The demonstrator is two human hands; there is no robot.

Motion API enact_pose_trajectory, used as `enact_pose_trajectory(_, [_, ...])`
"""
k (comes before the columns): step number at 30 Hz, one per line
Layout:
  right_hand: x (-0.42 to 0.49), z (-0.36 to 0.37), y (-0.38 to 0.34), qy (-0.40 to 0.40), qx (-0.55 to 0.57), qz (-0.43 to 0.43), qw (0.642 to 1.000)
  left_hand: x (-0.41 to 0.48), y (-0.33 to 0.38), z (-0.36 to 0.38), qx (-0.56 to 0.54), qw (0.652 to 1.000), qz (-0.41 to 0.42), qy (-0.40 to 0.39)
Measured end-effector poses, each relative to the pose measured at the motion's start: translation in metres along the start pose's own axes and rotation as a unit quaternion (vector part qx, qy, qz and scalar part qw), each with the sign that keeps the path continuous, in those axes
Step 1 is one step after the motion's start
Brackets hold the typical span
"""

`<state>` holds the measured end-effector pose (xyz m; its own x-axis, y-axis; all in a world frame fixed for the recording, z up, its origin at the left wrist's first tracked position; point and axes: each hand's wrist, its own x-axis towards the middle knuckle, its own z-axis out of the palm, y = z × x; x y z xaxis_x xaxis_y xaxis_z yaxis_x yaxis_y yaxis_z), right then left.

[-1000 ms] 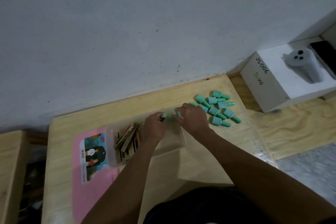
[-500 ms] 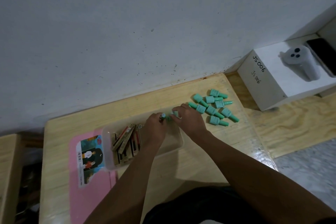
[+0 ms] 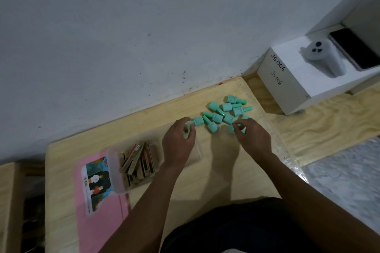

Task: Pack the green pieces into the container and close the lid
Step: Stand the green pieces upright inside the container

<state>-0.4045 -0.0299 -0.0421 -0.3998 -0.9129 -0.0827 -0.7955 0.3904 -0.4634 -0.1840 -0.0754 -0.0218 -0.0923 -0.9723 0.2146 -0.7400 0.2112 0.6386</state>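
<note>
My left hand (image 3: 178,141) is pinching one green piece (image 3: 197,121); my right hand (image 3: 251,135), having left the container (image 3: 115,170), is gripping another piece (image 3: 232,129).

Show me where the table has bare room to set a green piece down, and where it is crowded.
Bare wood lies in front of the clear container, between it and the near table edge, under the forearms. Another bare strip runs behind the container, along the wall. Crowded: the far right corner, where the green pieces cluster between the left hand and right hand.
</note>
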Motion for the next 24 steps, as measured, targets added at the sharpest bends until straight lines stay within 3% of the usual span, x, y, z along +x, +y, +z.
enact_pose_trajectory(3, [-0.001, -0.004, 0.039, -0.059, -0.015, 0.049, 0.997, 0.010, 0.022, 0.019, -0.010, 0.996, 0.081, -0.046])
enact_pose_trajectory(5, [0.001, -0.003, 0.051, -0.098, -0.023, 0.050, 0.994, 0.018, 0.038, 0.034, -0.029, 0.993, 0.053, -0.104])
enact_pose_trajectory(9, [0.006, -0.001, 0.059, -0.149, -0.038, 0.034, 0.987, 0.034, 0.048, 0.074, -0.027, 0.950, -0.196, -0.243])
enact_pose_trajectory(12, [0.010, 0.001, 0.060, -0.160, -0.036, 0.020, 0.986, 0.043, 0.051, 0.093, -0.002, 0.904, -0.314, -0.291])
enact_pose_trajectory(16, [0.015, 0.001, 0.064, -0.184, 0.011, 0.026, 0.983, 0.047, 0.049, 0.103, -0.009, 0.863, -0.410, -0.294])
enact_pose_trajectory(20, [0.017, -0.003, 0.063, -0.171, 0.145, 0.078, 0.971, 0.046, 0.039, 0.111, -0.007, 0.879, -0.413, -0.239])
enact_pose_trajectory(24, [0.019, -0.007, 0.059, -0.129, 0.238, 0.095, 0.958, 0.048, 0.031, 0.115, -0.003, 0.878, -0.415, -0.238])
